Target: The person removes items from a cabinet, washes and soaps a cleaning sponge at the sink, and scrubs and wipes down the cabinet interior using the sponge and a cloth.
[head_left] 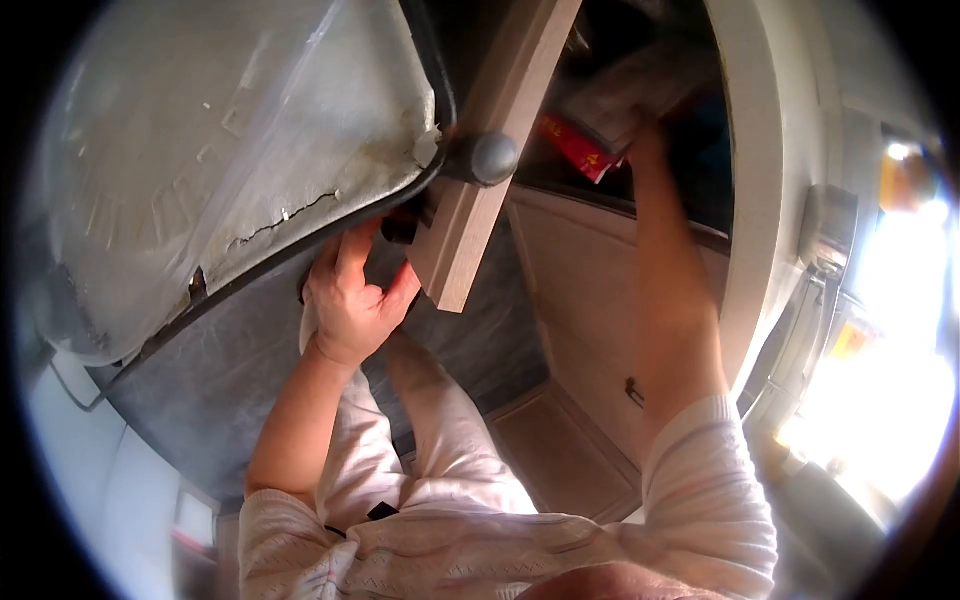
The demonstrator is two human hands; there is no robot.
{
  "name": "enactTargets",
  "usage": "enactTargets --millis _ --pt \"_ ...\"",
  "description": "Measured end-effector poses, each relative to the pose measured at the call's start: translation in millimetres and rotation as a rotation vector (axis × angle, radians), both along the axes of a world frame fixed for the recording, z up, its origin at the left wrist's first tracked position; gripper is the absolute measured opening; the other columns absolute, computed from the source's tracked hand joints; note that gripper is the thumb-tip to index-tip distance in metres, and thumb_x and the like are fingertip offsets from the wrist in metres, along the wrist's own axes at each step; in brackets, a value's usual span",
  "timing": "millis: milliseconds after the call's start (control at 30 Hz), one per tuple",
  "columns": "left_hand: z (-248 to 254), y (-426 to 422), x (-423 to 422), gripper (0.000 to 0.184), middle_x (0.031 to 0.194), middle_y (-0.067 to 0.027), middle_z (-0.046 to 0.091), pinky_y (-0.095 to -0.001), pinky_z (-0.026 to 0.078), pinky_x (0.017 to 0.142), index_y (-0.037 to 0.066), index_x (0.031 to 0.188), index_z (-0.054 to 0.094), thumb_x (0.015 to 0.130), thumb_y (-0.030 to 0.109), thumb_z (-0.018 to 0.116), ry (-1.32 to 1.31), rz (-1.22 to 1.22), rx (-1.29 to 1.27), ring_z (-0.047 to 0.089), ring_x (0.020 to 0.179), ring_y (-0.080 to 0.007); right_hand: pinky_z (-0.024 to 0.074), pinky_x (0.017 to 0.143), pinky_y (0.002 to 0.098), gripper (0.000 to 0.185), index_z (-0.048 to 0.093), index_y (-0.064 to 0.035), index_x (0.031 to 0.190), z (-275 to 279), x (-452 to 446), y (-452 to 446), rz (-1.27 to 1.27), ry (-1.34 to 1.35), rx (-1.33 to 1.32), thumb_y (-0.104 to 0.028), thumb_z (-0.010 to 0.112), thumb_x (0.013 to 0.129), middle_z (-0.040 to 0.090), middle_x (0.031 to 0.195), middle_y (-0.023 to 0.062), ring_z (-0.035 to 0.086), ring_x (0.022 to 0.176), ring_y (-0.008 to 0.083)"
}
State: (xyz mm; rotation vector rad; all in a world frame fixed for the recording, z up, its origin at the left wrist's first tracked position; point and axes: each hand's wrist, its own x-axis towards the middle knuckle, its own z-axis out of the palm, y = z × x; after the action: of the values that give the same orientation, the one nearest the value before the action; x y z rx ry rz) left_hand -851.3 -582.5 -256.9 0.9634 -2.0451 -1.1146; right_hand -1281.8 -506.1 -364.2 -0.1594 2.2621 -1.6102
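My left hand [352, 305] is below the dark rim of a large worn pale tray-like panel [230, 130]. Its thumb and forefinger are apart, the thumb tip by the lower end of a wooden door or drawer front [475, 230] with a round metal knob [493, 159]. A small black piece [399, 226] shows between them; whether I touch it is unclear. Some fingertips are hidden. My right hand [650, 110] reaches into a dark cabinet space, beside a red packet [580, 148] and a clear plastic wrapping [625, 95]. Shadow and blur hide its fingers.
A light cabinet panel [590, 290] stands below the dark opening, and a pale frame [765, 180] bounds it on the right. Bright window light [890, 330] comes from the far right. My legs [440, 430] are below, over a grey surface [240, 380].
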Motion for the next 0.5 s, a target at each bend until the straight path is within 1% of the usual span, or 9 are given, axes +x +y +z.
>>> enactTargets --millis 67,133,200,267,333,400,467,500 --pt "13.7 -8.6 0.9 0.048 0.095 -0.0144 0.06 -0.0333 0.048 0.072 -0.002 0.108 0.05 0.066 0.006 0.073 -0.049 -0.012 0.014 0.06 0.082 -0.0273 0.0472 0.077 0.0393 0.043 0.049 -0.0037 0.117 11.7 -15.9 -4.9 0.029 0.261 0.325 -0.013 0.062 0.077 0.058 0.102 0.0154 0.057 0.091 0.0272" --pt "24.0 -32.3 4.9 0.049 0.095 -0.0149 0.06 -0.0336 0.048 0.071 -0.001 0.108 0.05 0.066 0.007 0.073 -0.046 -0.014 -0.042 0.06 0.081 -0.0281 0.0479 0.074 0.0395 0.035 0.054 -0.0044 0.111 30.7 -21.4 -29.3 0.152 0.403 0.593 -0.019 0.059 0.08 0.06 0.095 0.0156 0.059 0.086 0.0261" --pt "28.5 -42.9 6.2 0.05 0.095 -0.0152 0.06 -0.0339 0.048 0.07 -0.001 0.109 0.05 0.066 0.008 0.073 -0.048 -0.024 -0.084 0.06 0.081 -0.0289 0.0487 0.071 0.0398 0.032 0.058 -0.005 0.106 29.7 -39.8 -30.9 0.352 0.672 0.941 -0.025 0.057 0.081 0.062 0.091 0.0153 0.06 0.083 0.0252" --pt "35.1 -51.2 6.4 0.051 0.095 -0.0155 0.06 -0.0339 0.048 0.069 -0.001 0.109 0.05 0.066 0.01 0.074 -0.058 -0.035 -0.112 0.061 0.08 -0.0298 0.0495 0.067 0.0402 0.033 0.06 -0.0055 0.102 14.5 -79.4 -24.5 0.642 1.074 1.363 -0.032 0.054 0.083 0.062 0.09 0.0144 0.062 0.08 0.0243" --pt "40.3 -57.4 7.8 0.051 0.094 -0.0158 0.06 -0.0341 0.048 0.069 -0.001 0.109 0.05 0.066 0.011 0.074 -0.074 -0.058 -0.085 0.061 0.079 -0.0304 0.0498 0.064 0.04 0.034 0.062 -0.0065 0.098 22.3 -93.7 -26.9 0.717 0.873 1.387 -0.036 0.051 0.084 0.063 0.089 0.014 0.062 0.078 0.0243" --pt "45.4 -60.8 7.6 0.051 0.092 -0.016 0.06 -0.0342 0.048 0.068 -0.002 0.108 0.05 0.066 0.013 0.075 -0.091 -0.068 -0.079 0.061 0.079 -0.0305 0.0497 0.065 0.0382 0.034 0.063 -0.0092 0.096 27.7 -97.6 -39.6 0.537 0.595 1.379 -0.037 0.049 0.085 0.063 0.089 0.0135 0.063 0.077 0.0244" --pt "44.6 -61.5 10.9 0.051 0.091 -0.0161 0.061 -0.0345 0.048 0.068 -0.002 0.107 0.05 0.065 0.013 0.075 -0.108 -0.056 -0.078 0.061 0.079 -0.0306 0.0492 0.069 0.0348 0.032 0.063 -0.0137 0.097 24.2 -96.8 -53.7 0.112 0.237 1.293 -0.038 0.045 0.085 0.064 0.088 0.0128 0.063 0.078 0.0246" --pt "44.1 -62.1 12.1 0.051 0.091 -0.0161 0.061 -0.0347 0.048 0.068 -0.003 0.107 0.05 0.065 0.014 0.076 -0.117 -0.051 -0.078 0.061 0.079 -0.0306 0.0496 0.067 0.0362 0.033 0.062 -0.0114 0.098 25.1 -96.6 -55.7 0.174 0.252 1.278 -0.037 0.045 0.086 0.063 0.089 0.0127 0.062 0.077 0.0254"
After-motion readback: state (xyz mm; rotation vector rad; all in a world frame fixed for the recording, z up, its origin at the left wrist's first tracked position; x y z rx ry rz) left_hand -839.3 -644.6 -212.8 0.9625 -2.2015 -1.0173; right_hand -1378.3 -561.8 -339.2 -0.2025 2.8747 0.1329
